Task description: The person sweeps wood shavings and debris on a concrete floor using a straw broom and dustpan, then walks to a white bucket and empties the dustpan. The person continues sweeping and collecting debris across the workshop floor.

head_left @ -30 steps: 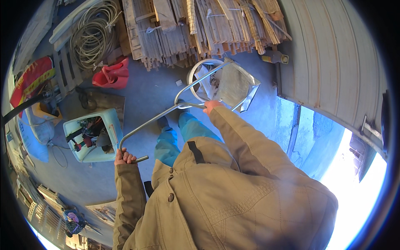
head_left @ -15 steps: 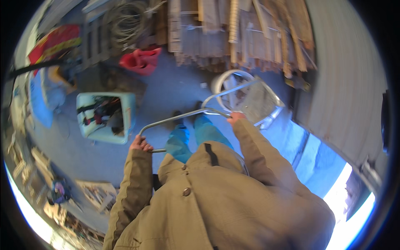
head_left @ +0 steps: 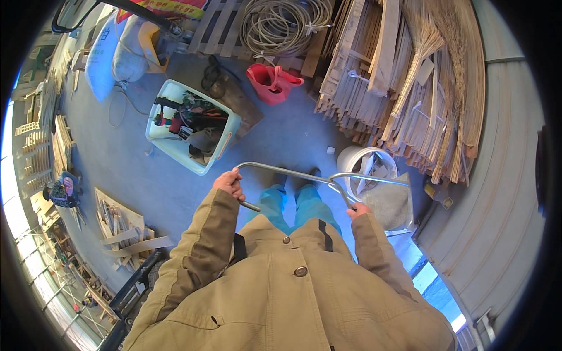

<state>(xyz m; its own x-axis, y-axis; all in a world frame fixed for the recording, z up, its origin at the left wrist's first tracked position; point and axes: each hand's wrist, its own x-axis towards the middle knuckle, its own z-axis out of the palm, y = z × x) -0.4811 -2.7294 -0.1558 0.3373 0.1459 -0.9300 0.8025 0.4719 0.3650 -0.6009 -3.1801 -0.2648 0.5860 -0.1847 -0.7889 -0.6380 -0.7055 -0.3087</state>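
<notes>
A bent, shiny metal tube frame (head_left: pixel 293 172) spans the space in front of my body, above my feet. My left hand (head_left: pixel 229 185) is closed around its left bend, and a short tube end comes out below the fingers. Its right part is gripped by my right hand (head_left: pixel 358 212), near where the tubes meet. One tube runs on to the right, to a flat grey panel (head_left: pixel 387 202) that appears joined to it; I cannot tell what kind of thing the whole is. Behind that panel stands a round white bucket (head_left: pixel 349 167) with scraps inside.
A pale blue bin (head_left: pixel 196 167) full of tools stands front left. Beyond lie a red bag (head_left: pixel 272 82), a coiled hose (head_left: pixel 280 29) and bundled wooden strips (head_left: pixel 374 111) with a straw broom (head_left: pixel 422 44). Wood pieces (head_left: pixel 120 225) lie left; a ridged metal wall (head_left: pixel 497 205) bounds the right.
The view has turned, so the surroundings sit differently in it. The frame's right end has dropped lower in the picture along with my right hand. Both hands keep their grip.
</notes>
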